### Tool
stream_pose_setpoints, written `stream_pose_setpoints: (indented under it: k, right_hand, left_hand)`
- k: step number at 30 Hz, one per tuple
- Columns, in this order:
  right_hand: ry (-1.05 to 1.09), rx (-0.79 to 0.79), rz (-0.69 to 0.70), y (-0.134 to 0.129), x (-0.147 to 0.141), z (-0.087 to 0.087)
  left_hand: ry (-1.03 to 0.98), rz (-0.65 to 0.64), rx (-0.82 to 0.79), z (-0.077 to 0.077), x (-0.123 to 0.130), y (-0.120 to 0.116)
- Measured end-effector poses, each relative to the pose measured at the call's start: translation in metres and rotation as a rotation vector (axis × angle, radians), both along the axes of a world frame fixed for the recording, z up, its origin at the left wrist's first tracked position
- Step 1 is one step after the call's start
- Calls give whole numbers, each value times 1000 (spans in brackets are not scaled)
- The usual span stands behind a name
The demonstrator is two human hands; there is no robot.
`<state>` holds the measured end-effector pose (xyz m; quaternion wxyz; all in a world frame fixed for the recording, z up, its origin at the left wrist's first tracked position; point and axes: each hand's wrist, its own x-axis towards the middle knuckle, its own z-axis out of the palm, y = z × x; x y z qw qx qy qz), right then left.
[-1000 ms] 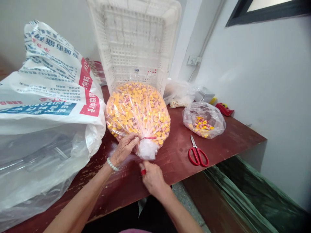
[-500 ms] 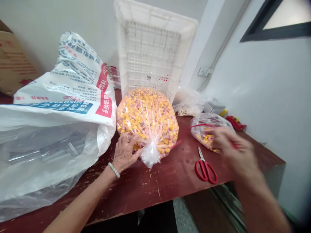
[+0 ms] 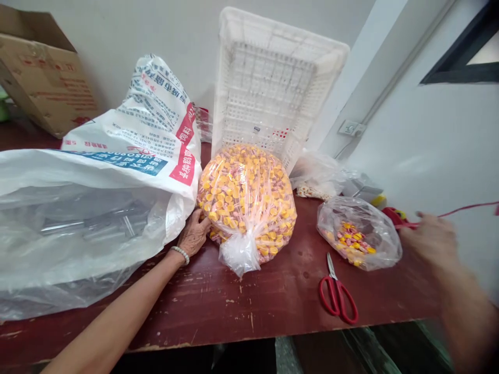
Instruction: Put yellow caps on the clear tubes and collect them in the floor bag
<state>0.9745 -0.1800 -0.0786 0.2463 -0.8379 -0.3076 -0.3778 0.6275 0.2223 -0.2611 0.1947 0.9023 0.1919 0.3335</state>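
A person's left hand [image 3: 194, 234], a beaded bracelet [image 3: 179, 254] at the wrist, rests open against the lower left side of a big clear bag [image 3: 246, 202] packed with small yellow and pink pieces, on a worn dark red table [image 3: 218, 306]. The bag lies near the table's front edge, its far side against a white plastic crate [image 3: 268, 88] standing on end by the wall, and its gathered neck [image 3: 238, 254] points toward the person. The two hands are well apart. The right hand [image 3: 429, 241], blurred at the right of the view, is beside a small clear bag [image 3: 358, 234] holding a few similar pieces. A red cord [image 3: 468, 210] runs past that hand's fingers, but the blur hides whether they grip it. Red-handled scissors [image 3: 337, 293] lie on the table just below the small bag. To the left, a large printed sack [image 3: 128, 171] with a clear liner slumps just beside the left hand, and a cardboard box [image 3: 42, 72] sits behind it. A loose plastic bag [image 3: 315, 176] lies between the crate and the small bag.
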Motion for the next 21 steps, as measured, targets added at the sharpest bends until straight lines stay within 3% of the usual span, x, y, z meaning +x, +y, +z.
stream_pose_setpoints:
  k: [1, 4, 5, 7, 9, 13, 16, 18, 21]
  right_hand:
    - [11, -42, -12, 22, -18, -20]
    - [70, -193, 397, 100, -92, -80]
    - [51, -207, 458, 124, -118, -96]
    - [31, -222, 449, 162, -162, -120]
    - [30, -163, 397, 185, -185, -135]
    - [200, 25, 531, 198, -183, -143]
    - [412, 127, 604, 188, -174, -141]
    - [468, 148, 549, 173, -169, -141]
    - [502, 172, 411, 147, -157, -146]
  left_hand:
    - [5, 15, -6, 0, 2, 0]
    - [16, 66, -10, 0, 8, -4]
    - [19, 80, -5, 0, 8, -6]
    - [23, 103, 3, 3, 4, -9]
    - [14, 131, -3, 9, -6, -16]
    - [-84, 162, -18, 26, -26, -51]
    - [-102, -42, 77, 31, -27, -80]
    - [-37, -113, 158, 29, -24, -89]
    - [107, -17, 209, 18, -21, -79]
